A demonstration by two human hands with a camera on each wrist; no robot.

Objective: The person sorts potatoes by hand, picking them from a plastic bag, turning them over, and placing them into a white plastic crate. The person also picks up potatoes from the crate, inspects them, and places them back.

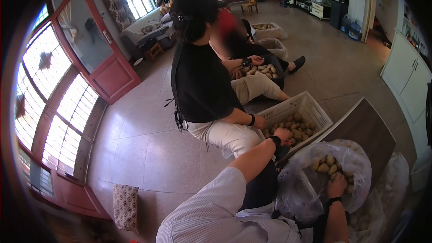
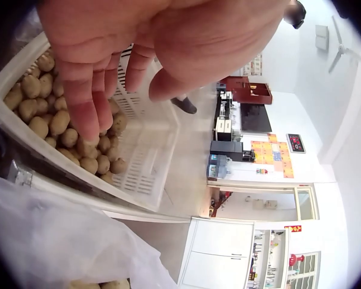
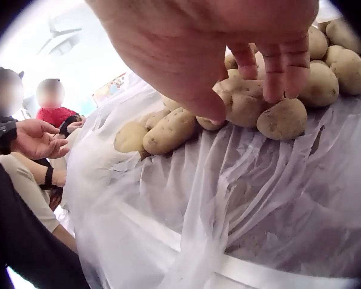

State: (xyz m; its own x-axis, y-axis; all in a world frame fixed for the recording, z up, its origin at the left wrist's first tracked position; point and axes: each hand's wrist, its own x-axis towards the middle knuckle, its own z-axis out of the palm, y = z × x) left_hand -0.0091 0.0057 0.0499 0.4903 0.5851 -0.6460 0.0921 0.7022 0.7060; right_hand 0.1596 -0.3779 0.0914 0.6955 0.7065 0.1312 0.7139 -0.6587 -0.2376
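My left hand [image 1: 282, 136] hangs over a white plastic crate [image 1: 320, 110] with a heap of potatoes [image 1: 294, 128] in it. In the left wrist view its fingers [image 2: 84, 108] point loosely down above the potatoes, and nothing shows in its grasp. My right hand [image 1: 337, 185] is on the potatoes [image 1: 330, 164] in a clear plastic bag [image 1: 297, 198] in front of me. The right wrist view shows the thumb and fingertips on either side of one potato [image 3: 243, 103], holding it among the others.
A brown board [image 1: 360, 128] lies beyond the bag, beside the crate. A person in a black shirt [image 1: 202, 76] sits at the left, one hand at the crate. Further off, someone in red sits by a dark crate of potatoes [image 1: 265, 69]. A patterned cushion [image 1: 126, 207] lies on the floor.
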